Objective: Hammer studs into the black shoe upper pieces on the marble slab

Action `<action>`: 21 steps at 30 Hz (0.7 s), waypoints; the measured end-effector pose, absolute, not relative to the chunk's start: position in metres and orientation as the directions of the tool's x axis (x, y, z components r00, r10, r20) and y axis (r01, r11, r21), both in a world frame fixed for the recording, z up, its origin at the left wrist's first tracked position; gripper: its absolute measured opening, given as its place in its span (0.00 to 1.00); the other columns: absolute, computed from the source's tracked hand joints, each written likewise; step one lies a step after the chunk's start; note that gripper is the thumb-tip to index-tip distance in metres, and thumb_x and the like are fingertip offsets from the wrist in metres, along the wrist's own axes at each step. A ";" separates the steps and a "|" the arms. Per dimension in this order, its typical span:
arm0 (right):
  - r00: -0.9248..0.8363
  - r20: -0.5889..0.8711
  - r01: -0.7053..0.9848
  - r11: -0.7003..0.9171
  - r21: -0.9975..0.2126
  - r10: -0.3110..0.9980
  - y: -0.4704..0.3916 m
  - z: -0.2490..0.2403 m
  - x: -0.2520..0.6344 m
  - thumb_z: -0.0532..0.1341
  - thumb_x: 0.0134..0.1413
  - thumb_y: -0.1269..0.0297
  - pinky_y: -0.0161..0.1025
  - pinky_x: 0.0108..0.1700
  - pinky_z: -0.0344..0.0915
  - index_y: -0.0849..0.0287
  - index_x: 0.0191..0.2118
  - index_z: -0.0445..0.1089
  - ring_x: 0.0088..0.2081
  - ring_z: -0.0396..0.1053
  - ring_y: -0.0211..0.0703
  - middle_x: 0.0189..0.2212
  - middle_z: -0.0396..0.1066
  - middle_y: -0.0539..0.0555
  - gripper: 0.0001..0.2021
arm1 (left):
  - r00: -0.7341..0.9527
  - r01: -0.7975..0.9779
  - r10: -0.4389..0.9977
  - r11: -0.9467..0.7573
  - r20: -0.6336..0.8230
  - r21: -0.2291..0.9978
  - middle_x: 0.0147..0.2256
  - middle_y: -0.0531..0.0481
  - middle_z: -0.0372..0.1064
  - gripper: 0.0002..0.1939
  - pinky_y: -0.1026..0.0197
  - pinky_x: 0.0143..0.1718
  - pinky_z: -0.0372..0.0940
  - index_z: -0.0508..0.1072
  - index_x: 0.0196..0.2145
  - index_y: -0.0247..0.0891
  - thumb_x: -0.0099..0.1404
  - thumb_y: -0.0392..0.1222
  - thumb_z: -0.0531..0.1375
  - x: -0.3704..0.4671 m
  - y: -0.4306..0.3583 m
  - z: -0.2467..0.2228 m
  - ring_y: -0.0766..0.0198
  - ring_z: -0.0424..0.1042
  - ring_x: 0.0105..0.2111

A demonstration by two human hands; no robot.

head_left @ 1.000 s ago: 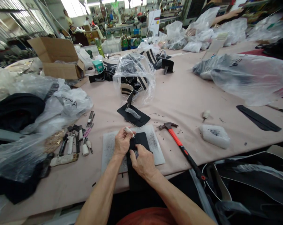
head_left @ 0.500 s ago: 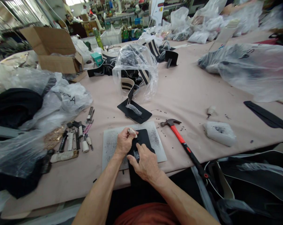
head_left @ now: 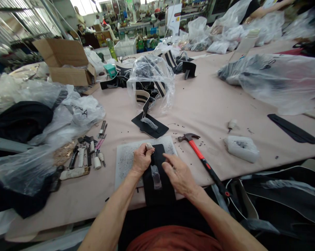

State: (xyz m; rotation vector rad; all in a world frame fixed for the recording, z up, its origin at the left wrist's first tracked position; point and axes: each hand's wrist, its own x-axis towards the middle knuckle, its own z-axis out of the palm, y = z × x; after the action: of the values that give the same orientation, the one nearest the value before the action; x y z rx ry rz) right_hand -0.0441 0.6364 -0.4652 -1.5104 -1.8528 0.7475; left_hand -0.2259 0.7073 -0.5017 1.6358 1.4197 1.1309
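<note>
Left hand clamped around a white-handled tool at the far part of a black panel; right hand, thumb and forefinger apart, near the panel's right edge. The panel lies across a pale board on the tabletop, left of a hammer.

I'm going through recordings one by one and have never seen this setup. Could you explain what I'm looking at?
There's no machine here: these are a person's bare hands, filmed by a camera on their head looking forward and down. The left hand holds a small white-wrapped tool over a black strip; the right hand is beside the strip, with nothing visible in it. The strip lies across a pale board on a cloth-covered table. To the right lies a claw hammer; to the left, assorted small tools.
</note>
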 end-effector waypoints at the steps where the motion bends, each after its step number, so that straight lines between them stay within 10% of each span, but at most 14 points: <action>1: -0.050 0.149 0.706 0.140 -0.694 0.988 0.640 -0.469 -0.024 0.50 0.67 0.57 0.44 0.50 0.65 0.62 0.55 0.67 0.46 0.69 0.49 0.44 0.70 0.61 0.19 | 0.040 0.400 0.981 -0.190 0.190 0.897 0.32 0.50 0.78 0.03 0.62 0.36 0.68 0.73 0.33 0.40 0.63 0.40 0.60 -0.226 0.707 -0.502 0.61 0.76 0.32; 6: 0.255 -0.065 0.905 -0.262 -0.335 0.965 0.658 -0.489 0.062 0.58 0.58 0.63 0.47 0.46 0.63 0.65 0.43 0.69 0.45 0.67 0.55 0.41 0.68 0.65 0.11 | 0.130 0.394 0.963 -0.270 0.237 0.879 0.35 0.50 0.78 0.04 0.60 0.40 0.69 0.73 0.34 0.40 0.64 0.35 0.58 -0.230 0.704 -0.502 0.60 0.77 0.36; 10: 0.203 -0.540 0.454 -0.567 -0.687 0.817 0.666 -0.482 0.071 0.59 0.51 0.71 0.36 0.32 0.60 0.59 0.31 0.63 0.28 0.62 0.39 0.27 0.63 0.51 0.03 | 0.178 0.377 0.957 -0.281 0.229 0.882 0.35 0.49 0.78 0.06 0.60 0.40 0.69 0.74 0.37 0.40 0.65 0.36 0.57 -0.233 0.704 -0.501 0.60 0.76 0.36; 13: 0.031 -0.670 0.199 -0.662 -0.723 0.742 0.667 -0.460 0.051 0.56 0.53 0.69 0.32 0.24 0.55 0.57 0.30 0.58 0.20 0.53 0.33 0.22 0.56 0.45 0.04 | 0.188 0.369 0.960 -0.267 0.210 0.890 0.34 0.50 0.77 0.06 0.61 0.40 0.68 0.74 0.36 0.40 0.64 0.38 0.57 -0.233 0.705 -0.500 0.60 0.76 0.35; 18: 0.078 -0.249 0.316 -0.260 -0.912 0.966 0.663 -0.407 0.013 0.48 0.65 0.48 0.33 0.21 0.48 0.55 0.32 0.59 0.18 0.51 0.34 0.19 0.54 0.44 0.17 | 0.176 0.383 0.970 -0.225 0.169 0.896 0.31 0.50 0.76 0.07 0.60 0.39 0.67 0.74 0.33 0.40 0.64 0.41 0.56 -0.232 0.706 -0.498 0.60 0.74 0.33; 21: -0.030 0.172 0.668 0.147 -0.729 0.985 0.661 -0.389 -0.002 0.45 0.67 0.47 0.36 0.25 0.48 0.56 0.33 0.62 0.21 0.56 0.38 0.20 0.60 0.48 0.20 | 0.170 0.401 0.968 -0.238 0.184 0.885 0.31 0.50 0.75 0.07 0.60 0.39 0.66 0.74 0.34 0.40 0.64 0.42 0.56 -0.232 0.705 -0.497 0.59 0.74 0.33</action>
State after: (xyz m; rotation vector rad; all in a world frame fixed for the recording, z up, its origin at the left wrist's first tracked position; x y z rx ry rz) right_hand -0.0021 0.6613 -0.3885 -1.5881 -1.7673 0.6115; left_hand -0.2316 0.7046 -0.4968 1.7514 1.3050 1.0337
